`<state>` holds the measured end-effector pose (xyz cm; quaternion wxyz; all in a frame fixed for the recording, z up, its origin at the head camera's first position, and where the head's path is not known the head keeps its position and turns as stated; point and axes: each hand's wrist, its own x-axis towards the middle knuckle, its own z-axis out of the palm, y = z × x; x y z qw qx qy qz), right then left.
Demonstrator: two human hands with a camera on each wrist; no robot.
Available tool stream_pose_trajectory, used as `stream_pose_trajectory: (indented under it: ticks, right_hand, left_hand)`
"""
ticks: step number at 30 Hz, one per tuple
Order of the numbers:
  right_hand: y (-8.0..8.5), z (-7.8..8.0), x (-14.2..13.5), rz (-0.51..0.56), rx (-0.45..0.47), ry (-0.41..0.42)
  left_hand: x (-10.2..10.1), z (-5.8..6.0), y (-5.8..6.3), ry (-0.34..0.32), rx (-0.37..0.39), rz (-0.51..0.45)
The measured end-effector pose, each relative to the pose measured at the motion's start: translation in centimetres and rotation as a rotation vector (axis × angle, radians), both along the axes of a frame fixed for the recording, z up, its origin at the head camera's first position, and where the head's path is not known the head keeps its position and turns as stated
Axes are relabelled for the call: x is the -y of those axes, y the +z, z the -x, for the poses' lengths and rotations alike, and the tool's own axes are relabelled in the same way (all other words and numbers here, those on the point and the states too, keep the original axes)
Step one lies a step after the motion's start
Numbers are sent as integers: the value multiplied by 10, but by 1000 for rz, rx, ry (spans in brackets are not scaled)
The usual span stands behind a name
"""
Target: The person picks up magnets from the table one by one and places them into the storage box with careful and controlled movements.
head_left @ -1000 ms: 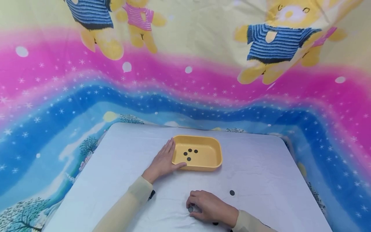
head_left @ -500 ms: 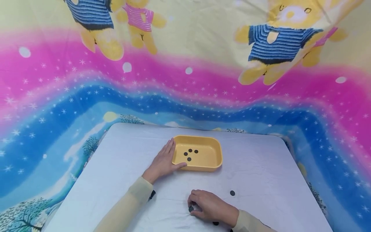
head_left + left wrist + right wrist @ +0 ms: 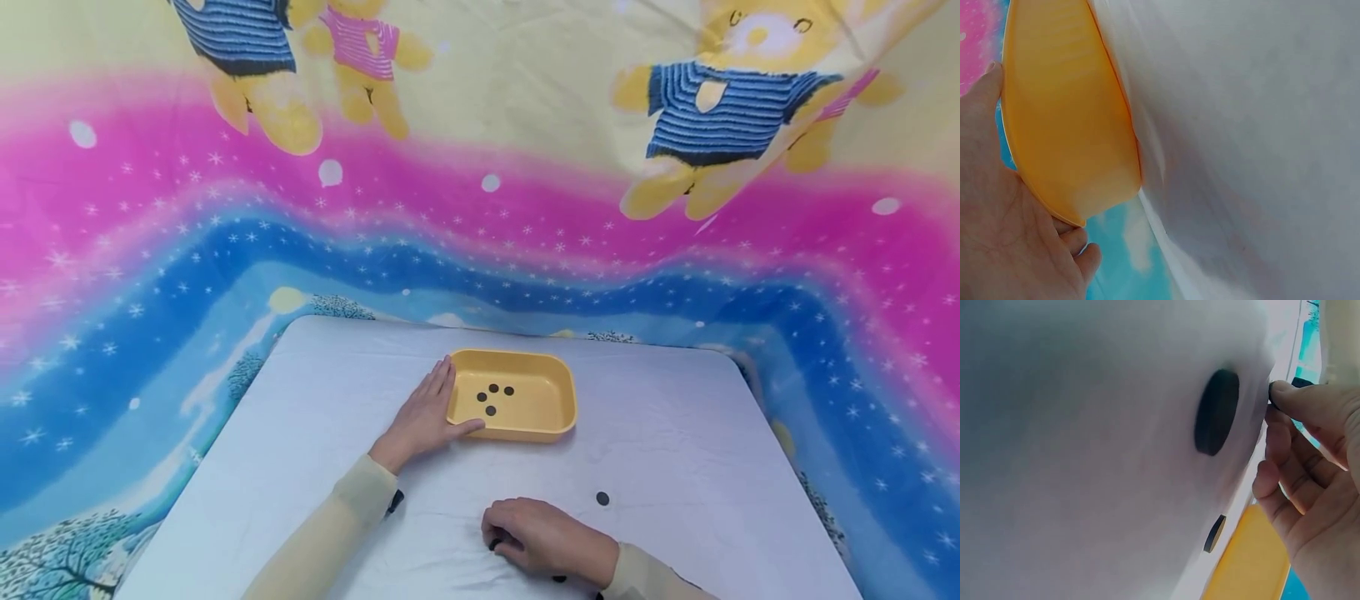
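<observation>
Right grip (image 3: 543,536) is settling a touch lower since the earlier frame, and the pinched disc (image 3: 494,544) beneath its fingertips is showing less of its face; left grip (image 3: 420,419) and yellow tray (image 3: 540,408) are holding practically still. Going big first: a printed backdrop (image 3: 450,192) is hanging beyond both grips, bears and snowflakes running across it, no readable lettering showing. The white-covered tabletop (image 3: 675,425) is spreading around both grips, carrying everything. Pale sleeves (image 3: 330,525) are reaching in behind the grips.

Next down, the tray is sitting flat just right of the left grip, its visible sides bearing no brand or label. That left grip is lying with fingers straight along the tray's end and thumb over the near rim, apparently bracing it against sliding. The right grip, nearer the body, is pinching its disc between thumb and fingers, probably because so slim a piece is leaving room only for fingertips.

Smallest of all: four dark discs (image 3: 493,388) are clustering inside the tray, on the side close to the left grip. One loose disc (image 3: 602,498) is lying beyond and right of the right grip, while a half-hidden disc (image 3: 558,577) is peeking out beside its wrist. No writing is showing on any of them.
</observation>
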<state>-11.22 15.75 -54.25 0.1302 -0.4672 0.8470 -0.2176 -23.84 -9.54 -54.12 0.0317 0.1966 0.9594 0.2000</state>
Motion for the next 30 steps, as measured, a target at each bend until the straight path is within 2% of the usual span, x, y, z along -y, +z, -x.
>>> stream_pose_trajectory:
  ticks: [5, 12, 21, 30]
  right_hand:
    - [1, 1, -3, 34, -10, -6]
    - [11, 11, -9, 78, 65, -114]
    - [32, 39, -24, 248, -21, -199]
    - [42, 72, -38, 294, -51, -364]
  left_hand:
    - [0, 0, -1, -2, -13, -7]
    - [0, 0, -2, -10, -34, -7]
    - [-2, 0, 0, -6, -45, 11]
    - [-1, -1, 2, -9, -58, 51]
